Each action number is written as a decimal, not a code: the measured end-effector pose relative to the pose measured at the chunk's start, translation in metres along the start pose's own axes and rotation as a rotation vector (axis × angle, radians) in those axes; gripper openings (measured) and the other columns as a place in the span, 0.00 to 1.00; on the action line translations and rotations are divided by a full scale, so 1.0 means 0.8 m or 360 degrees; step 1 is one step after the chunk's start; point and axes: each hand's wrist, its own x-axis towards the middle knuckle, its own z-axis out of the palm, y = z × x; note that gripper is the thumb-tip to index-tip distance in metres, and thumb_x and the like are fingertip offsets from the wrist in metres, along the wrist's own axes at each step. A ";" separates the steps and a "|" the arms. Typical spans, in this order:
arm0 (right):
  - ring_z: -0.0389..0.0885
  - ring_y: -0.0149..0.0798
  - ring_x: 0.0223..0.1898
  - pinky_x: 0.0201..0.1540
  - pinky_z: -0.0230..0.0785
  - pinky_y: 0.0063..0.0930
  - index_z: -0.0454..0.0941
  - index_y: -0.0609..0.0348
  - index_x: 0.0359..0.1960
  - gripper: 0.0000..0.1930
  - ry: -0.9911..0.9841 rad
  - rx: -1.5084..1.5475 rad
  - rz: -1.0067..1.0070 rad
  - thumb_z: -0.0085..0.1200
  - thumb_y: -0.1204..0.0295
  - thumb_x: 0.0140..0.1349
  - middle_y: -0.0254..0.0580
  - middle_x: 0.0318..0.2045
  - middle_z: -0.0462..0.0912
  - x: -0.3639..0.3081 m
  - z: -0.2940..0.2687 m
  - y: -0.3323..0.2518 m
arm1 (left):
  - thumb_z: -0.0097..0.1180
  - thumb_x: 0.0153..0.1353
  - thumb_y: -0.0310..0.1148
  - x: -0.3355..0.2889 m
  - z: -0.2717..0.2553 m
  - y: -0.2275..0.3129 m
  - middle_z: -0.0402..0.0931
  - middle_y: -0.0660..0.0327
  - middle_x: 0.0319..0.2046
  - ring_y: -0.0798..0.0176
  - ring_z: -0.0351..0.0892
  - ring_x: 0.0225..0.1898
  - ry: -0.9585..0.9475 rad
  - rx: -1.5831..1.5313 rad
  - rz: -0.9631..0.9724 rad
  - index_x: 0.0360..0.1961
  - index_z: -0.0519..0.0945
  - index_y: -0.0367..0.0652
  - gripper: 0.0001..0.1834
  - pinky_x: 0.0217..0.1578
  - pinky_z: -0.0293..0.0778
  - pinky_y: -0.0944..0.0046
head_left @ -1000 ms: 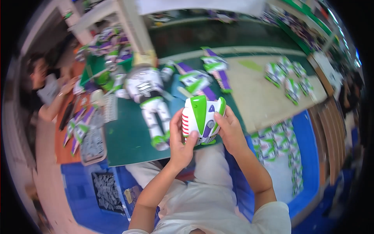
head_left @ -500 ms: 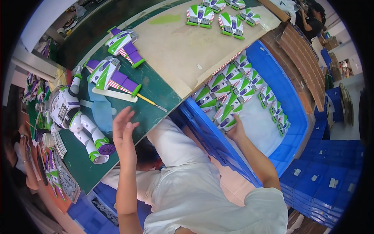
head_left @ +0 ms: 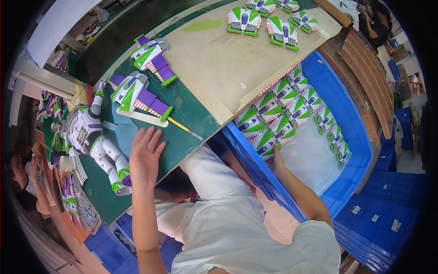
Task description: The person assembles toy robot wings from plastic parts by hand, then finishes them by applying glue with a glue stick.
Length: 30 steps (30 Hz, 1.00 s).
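My left hand (head_left: pixel 145 157) hovers palm up, fingers spread, over the front edge of the green table, holding nothing. Beside it lies a white, green and purple toy space figure (head_left: pixel 93 137). My right hand (head_left: pixel 278 165) is just inside the blue crate's near wall, its thumb along the edge of a white and green toy wing pack (head_left: pixel 265 145); its other fingers are hidden. Rows of similar folded wing packs (head_left: pixel 297 112) fill the crate's far left part. Two wing packs with purple wings spread (head_left: pixel 132 93) rest on the table.
A yellow-handled tool (head_left: pixel 180 125) and a cream strip (head_left: pixel 142 118) lie near the table's edge. More folded packs (head_left: pixel 244 22) sit on the beige board (head_left: pixel 205 59). The blue crate (head_left: pixel 362 150) stands at right, beside stacked blue bins (head_left: pixel 378 214). Another person (head_left: pixel 39 182) works at far left.
My right hand has lowered a wing pack against the nearest row in the crate. My left hand has turned and spread its fingers. The whole view has shifted slightly.
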 end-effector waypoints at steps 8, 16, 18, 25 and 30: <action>0.72 0.45 0.45 0.49 0.64 0.34 0.67 0.72 0.50 0.37 0.1349 -0.0773 -0.1086 0.54 0.46 0.52 0.56 0.45 0.73 0.053 -0.055 -0.081 | 0.44 0.60 0.35 0.005 -0.002 0.001 0.60 0.47 0.58 0.50 0.61 0.59 0.0034 -0.0004 -0.0024 0.56 0.59 0.35 0.24 0.54 0.63 0.54; 0.75 0.39 0.32 0.34 0.70 0.29 0.68 0.72 0.36 0.27 0.0728 -0.0854 -0.0752 0.59 0.54 0.51 0.51 0.32 0.75 0.064 -0.033 -0.109 | 0.45 0.60 0.35 0.002 -0.012 0.007 0.62 0.48 0.57 0.51 0.63 0.58 0.0057 0.0079 0.0022 0.56 0.59 0.38 0.24 0.54 0.64 0.54; 0.73 0.34 0.25 0.25 0.68 0.26 0.68 0.71 0.36 0.27 0.0807 -0.0926 -0.0939 0.59 0.55 0.52 0.47 0.29 0.74 0.095 -0.080 -0.112 | 0.46 0.60 0.35 0.004 -0.008 0.003 0.62 0.49 0.56 0.52 0.64 0.58 -0.0014 0.0038 0.0034 0.56 0.59 0.39 0.24 0.53 0.64 0.55; 0.72 0.34 0.21 0.12 0.57 0.28 0.66 0.65 0.45 0.32 0.0696 -0.0841 -0.0668 0.54 0.48 0.52 0.45 0.29 0.74 0.070 -0.073 -0.138 | 0.47 0.59 0.32 0.010 0.007 0.007 0.58 0.48 0.59 0.51 0.65 0.57 -0.0110 0.0119 0.0073 0.59 0.54 0.36 0.29 0.52 0.65 0.55; 0.71 0.34 0.25 0.15 0.58 0.25 0.63 0.60 0.55 0.35 0.1100 -0.0785 -0.1005 0.56 0.51 0.51 0.44 0.37 0.73 0.050 -0.038 -0.137 | 0.50 0.56 0.32 0.032 0.037 0.032 0.67 0.52 0.49 0.55 0.73 0.44 0.0100 0.0019 -0.0069 0.57 0.57 0.34 0.29 0.39 0.71 0.60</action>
